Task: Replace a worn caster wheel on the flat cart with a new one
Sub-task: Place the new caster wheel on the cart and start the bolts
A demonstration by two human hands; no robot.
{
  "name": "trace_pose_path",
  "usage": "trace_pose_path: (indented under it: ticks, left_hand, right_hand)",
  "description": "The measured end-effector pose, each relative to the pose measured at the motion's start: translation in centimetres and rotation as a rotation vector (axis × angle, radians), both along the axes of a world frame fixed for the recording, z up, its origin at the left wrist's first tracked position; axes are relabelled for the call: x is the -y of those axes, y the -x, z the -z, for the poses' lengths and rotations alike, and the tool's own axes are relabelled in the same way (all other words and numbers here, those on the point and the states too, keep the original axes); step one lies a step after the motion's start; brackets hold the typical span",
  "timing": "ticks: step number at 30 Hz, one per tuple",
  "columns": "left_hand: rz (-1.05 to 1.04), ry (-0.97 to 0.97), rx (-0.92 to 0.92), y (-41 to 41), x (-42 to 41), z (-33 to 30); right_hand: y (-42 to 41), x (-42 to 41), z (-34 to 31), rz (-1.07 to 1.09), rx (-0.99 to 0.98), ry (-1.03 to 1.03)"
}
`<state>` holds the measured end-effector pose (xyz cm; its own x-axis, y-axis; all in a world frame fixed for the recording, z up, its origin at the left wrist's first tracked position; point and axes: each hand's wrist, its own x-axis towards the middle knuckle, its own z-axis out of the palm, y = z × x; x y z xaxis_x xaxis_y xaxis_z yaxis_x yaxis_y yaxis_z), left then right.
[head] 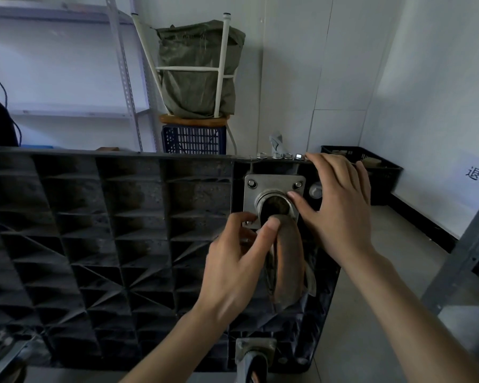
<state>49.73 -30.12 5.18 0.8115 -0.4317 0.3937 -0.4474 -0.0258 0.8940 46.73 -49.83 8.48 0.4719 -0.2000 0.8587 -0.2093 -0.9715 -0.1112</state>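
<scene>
The flat cart (108, 230) stands on its edge with its black ribbed underside facing me. At its upper right corner a worn brown caster wheel (286, 261) hangs from a square steel mounting plate (274, 183). My left hand (238, 261) is closed around the wheel and its fork, thumb on the wheel's top. My right hand (340, 205) rests with spread fingers on the plate's right side and the cart's corner, thumb against the swivel ring. Several loose nuts (280, 155) lie along the cart's top edge.
Another caster (253, 357) is mounted at the cart's lower edge. Behind stand a metal shelf rack (122, 64), a blue crate (194, 139) under an upturned stool holding a green sack (197, 70), and a black crate (371, 172) on the floor at right.
</scene>
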Motion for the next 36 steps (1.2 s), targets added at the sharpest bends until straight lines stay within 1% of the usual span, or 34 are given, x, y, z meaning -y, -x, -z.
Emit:
trace_pose_path:
  ticks: [4,7,10,16,19,22,26,28,32,36]
  left_hand:
    - [0.088,-0.051,-0.104,0.0,0.0,0.3]
    - [0.220,-0.006,-0.257,0.6,0.3,0.2]
    - [0.235,0.038,-0.319,0.7,0.7,0.1]
    - [0.226,0.120,-0.360,0.4,1.3,-0.8]
    - [0.197,0.152,-0.377,0.6,1.5,-0.7]
    - [0.181,0.144,-0.373,0.5,1.4,-0.6]
    - [0.180,0.117,-0.354,0.3,1.3,-0.6]
    - [0.179,0.108,-0.351,0.3,1.2,-0.6]
    - [0.178,0.113,-0.359,0.4,1.2,-0.8]
    - [0.184,0.119,-0.365,0.7,1.2,-1.0]
  right_hand:
    - [0.1,-0.1,-0.1,0.004,0.001,-0.004]
    - [0.1,-0.1,0.0,-0.007,-0.002,-0.015]
    - [0.1,-0.1,0.0,-0.019,0.000,-0.019]
    - [0.1,-0.2,-0.1,-0.010,-0.005,-0.010]
    - [0.4,0.0,-0.3,-0.016,-0.039,-0.002]
    - [1.0,0.1,-0.3,-0.036,-0.081,-0.004]
    - [2.8,-0.5,0.7,-0.086,-0.070,-0.018]
    - [4.0,-0.8,1.7,-0.134,-0.105,-0.009]
    - [5.5,-0.9,3.5,-0.198,-0.260,0.065]
    - [4.9,-1.0,3.7,-0.197,-0.297,0.094]
